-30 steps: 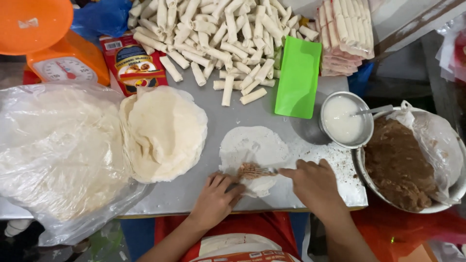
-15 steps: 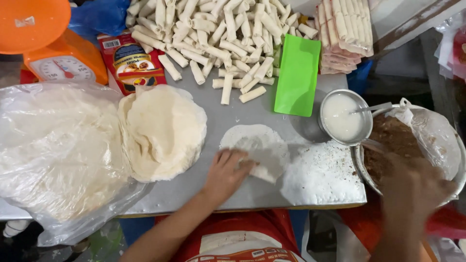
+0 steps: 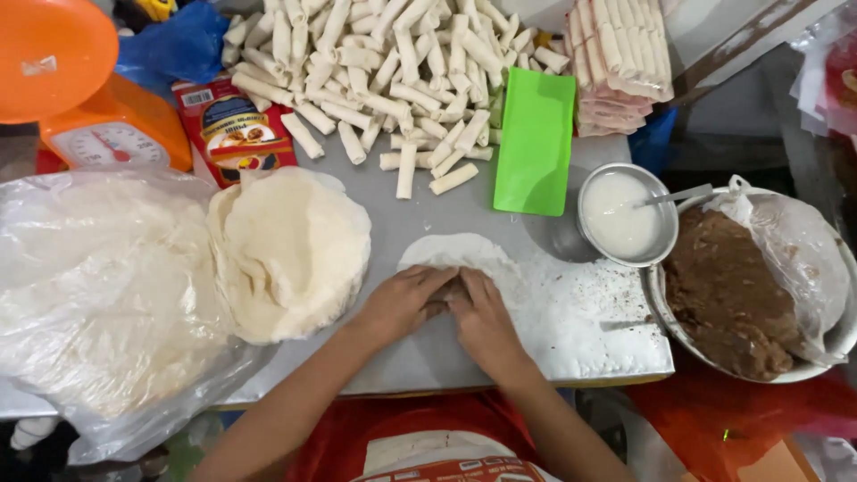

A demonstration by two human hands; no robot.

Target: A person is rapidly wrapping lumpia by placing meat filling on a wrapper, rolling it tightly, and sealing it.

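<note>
Beside wrapper stack — both hands on wrapper.

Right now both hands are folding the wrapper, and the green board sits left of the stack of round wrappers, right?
Not quite. The head view shows the green board right of the stack of round wrappers. Both the left hand and right hand are on the wrapper.

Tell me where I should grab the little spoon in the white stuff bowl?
Take the spoon handle by its free end, coming from the right. It pokes out over the rim of the small metal bowl and points right and a little up, so that end is dry. The other end sits down in the white paste. Probably a light pinch grip is enough.
</note>
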